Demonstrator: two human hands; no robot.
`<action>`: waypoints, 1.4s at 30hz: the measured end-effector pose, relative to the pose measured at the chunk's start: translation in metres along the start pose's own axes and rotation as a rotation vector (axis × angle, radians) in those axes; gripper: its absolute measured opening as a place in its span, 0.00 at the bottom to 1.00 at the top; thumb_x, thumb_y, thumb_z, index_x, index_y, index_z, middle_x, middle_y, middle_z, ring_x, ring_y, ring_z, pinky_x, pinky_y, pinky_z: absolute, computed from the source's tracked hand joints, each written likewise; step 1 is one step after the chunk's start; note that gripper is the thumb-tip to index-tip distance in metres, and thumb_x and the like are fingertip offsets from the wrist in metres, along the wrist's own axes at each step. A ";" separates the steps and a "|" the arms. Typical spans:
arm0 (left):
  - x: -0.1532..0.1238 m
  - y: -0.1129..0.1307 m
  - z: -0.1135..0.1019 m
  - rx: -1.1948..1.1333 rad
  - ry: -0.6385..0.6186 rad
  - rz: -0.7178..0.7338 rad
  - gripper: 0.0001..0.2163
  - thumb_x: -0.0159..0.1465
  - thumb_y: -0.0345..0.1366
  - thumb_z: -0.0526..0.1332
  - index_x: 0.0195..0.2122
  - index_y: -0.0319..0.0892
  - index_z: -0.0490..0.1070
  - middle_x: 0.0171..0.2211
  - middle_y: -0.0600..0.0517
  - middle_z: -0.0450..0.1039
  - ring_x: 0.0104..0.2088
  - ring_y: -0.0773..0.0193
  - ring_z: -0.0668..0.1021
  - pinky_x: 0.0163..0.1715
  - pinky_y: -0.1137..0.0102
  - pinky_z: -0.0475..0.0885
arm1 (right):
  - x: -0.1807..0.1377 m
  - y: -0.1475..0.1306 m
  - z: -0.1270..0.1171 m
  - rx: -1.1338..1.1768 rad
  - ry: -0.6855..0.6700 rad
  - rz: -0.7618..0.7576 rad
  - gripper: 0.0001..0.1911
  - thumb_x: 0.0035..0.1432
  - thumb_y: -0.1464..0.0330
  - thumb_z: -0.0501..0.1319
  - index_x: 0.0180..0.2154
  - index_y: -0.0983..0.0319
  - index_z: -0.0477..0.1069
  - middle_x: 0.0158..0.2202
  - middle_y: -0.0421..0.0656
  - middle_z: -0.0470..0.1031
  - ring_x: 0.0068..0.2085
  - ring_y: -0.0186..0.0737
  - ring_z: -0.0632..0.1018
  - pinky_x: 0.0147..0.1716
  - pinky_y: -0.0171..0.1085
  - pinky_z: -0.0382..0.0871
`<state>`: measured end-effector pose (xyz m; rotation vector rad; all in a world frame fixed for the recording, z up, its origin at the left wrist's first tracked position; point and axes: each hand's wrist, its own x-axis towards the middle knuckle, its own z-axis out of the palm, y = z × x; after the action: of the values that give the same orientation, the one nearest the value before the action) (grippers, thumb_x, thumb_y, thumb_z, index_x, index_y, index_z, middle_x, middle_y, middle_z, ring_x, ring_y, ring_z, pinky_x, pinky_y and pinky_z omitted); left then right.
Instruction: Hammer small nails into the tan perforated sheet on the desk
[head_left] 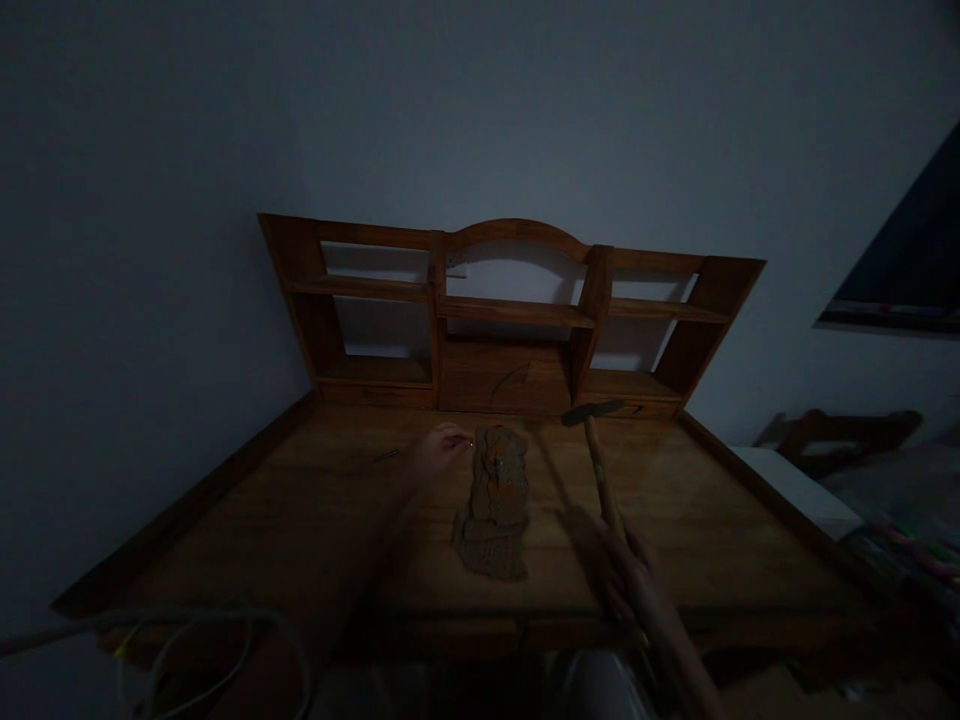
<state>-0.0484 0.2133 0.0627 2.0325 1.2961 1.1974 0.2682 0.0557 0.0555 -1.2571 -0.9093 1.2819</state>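
My right hand [626, 565] is wrapped round the wooden handle of a hammer [602, 475]. The dark hammer head is raised over the right part of the desk, to the right of a brown, rough, lumpy slab [493, 535] whose material I cannot make out. My left hand [439, 450] is closed in a pinch beside the slab's upper left edge. A tiny glint shows at its fingertips, too small to name. Orange-brown marks lie on the slab's upper half. The light is dim and details are faint.
Both hands are over a wooden desk [300, 520] with a shelf unit [517, 312] along its back. A small thin dark item [386, 456] lies left of my left hand. Pale cables [202, 615] loop at the lower left. A chair back [851, 428] stands at the right.
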 end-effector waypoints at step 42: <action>0.034 -0.040 0.042 -0.140 -0.406 0.215 0.10 0.63 0.41 0.60 0.40 0.41 0.75 0.39 0.48 0.72 0.43 0.62 0.73 0.45 0.68 0.68 | 0.018 0.017 -0.004 0.104 0.174 0.057 0.19 0.51 0.52 0.65 0.33 0.58 0.63 0.15 0.28 0.54 0.12 0.24 0.56 0.08 0.24 0.49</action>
<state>-0.0263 0.2648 0.0261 2.2035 0.7972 0.8677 0.2713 0.0700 0.0352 -1.2975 -0.6792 1.2268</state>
